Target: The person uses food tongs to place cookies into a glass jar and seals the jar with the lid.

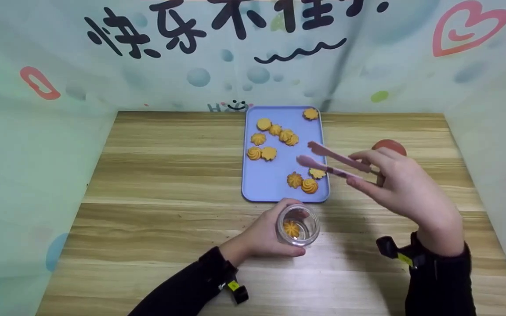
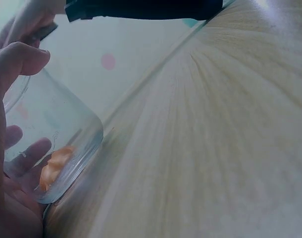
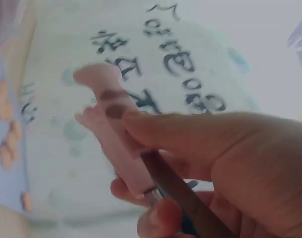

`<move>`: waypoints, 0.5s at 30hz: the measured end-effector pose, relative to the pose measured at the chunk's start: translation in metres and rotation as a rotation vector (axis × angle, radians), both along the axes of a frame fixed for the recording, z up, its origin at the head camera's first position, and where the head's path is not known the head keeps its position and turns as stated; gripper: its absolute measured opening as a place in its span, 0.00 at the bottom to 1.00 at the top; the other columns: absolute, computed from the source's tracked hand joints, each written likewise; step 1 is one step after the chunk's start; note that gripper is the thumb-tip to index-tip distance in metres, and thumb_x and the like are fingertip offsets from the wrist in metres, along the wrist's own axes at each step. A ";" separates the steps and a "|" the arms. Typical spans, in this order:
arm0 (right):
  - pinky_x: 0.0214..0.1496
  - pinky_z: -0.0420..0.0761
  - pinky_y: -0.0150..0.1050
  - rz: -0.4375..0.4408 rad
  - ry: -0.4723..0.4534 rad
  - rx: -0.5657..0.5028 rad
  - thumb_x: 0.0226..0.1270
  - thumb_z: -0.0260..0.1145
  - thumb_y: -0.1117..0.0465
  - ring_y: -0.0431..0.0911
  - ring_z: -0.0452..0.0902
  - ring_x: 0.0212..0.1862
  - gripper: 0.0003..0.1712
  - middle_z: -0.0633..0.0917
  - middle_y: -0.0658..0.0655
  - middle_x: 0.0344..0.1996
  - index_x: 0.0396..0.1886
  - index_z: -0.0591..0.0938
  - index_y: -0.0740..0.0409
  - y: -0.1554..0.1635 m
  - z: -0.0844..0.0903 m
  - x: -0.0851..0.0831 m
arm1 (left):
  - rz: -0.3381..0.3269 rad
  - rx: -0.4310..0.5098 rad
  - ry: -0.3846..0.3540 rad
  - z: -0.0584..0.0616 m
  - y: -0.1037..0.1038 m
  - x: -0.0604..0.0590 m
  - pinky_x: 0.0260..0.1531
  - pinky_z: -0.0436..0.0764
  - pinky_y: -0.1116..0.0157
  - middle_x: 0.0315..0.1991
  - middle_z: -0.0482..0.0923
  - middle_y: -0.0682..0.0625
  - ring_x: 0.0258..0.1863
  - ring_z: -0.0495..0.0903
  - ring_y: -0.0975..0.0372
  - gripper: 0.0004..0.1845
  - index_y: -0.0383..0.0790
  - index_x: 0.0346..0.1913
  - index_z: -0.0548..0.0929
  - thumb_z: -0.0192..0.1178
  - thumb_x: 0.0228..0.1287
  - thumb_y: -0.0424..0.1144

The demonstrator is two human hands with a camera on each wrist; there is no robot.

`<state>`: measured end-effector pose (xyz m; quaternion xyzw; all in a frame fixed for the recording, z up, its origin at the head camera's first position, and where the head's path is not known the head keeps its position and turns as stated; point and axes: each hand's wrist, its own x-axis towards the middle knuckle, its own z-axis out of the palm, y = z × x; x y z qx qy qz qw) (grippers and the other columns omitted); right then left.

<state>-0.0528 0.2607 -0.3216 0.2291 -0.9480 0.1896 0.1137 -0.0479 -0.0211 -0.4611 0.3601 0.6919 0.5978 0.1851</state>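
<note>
Fingers of the left hand (image 1: 264,237) wrap the clear glass jar (image 1: 298,225) standing on the wooden worktop (image 1: 160,188), one orange swirl cookie (image 1: 291,228) inside. Just beyond, the right hand (image 1: 400,184) pinches pink-tipped tongs (image 1: 330,162), tips slightly apart above the lavender tray (image 1: 275,182) of scattered orange cookies (image 1: 310,186).

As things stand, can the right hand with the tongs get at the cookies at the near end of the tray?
Probably yes. The right hand holds the pink tongs with tips apart, just above the cookies on the blue tray. Nothing lies between; the left hand holds the glass jar nearer, off the tray.
</note>
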 end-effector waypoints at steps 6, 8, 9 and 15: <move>0.38 0.75 0.44 -0.106 -0.178 0.070 0.60 0.67 0.44 0.46 0.75 0.37 0.24 0.82 0.53 0.37 0.51 0.80 0.52 0.013 -0.017 -0.020 | 0.031 0.002 -0.003 -0.031 0.004 -0.006 0.66 0.70 0.60 0.57 0.75 0.53 0.59 0.74 0.57 0.48 0.58 0.62 0.62 0.78 0.36 0.51; 0.39 0.76 0.46 -0.099 -0.215 0.093 0.60 0.67 0.46 0.48 0.77 0.39 0.24 0.83 0.55 0.37 0.51 0.80 0.53 0.016 -0.021 -0.024 | 0.036 0.001 0.008 -0.035 0.005 -0.007 0.66 0.71 0.61 0.57 0.75 0.56 0.59 0.74 0.59 0.48 0.59 0.62 0.62 0.78 0.35 0.52; 0.39 0.77 0.47 -0.095 -0.230 0.100 0.60 0.67 0.46 0.49 0.78 0.40 0.24 0.83 0.56 0.37 0.52 0.79 0.54 0.018 -0.022 -0.025 | 0.036 0.002 0.011 -0.035 0.005 -0.007 0.66 0.71 0.61 0.57 0.75 0.57 0.59 0.74 0.59 0.48 0.59 0.62 0.62 0.78 0.35 0.52; 0.37 0.76 0.45 -0.081 -0.270 0.114 0.60 0.67 0.45 0.49 0.78 0.37 0.24 0.84 0.57 0.36 0.51 0.80 0.55 0.023 -0.031 -0.033 | 0.014 0.028 -0.008 -0.019 0.004 -0.003 0.65 0.71 0.56 0.57 0.75 0.49 0.59 0.74 0.52 0.47 0.53 0.62 0.63 0.79 0.37 0.45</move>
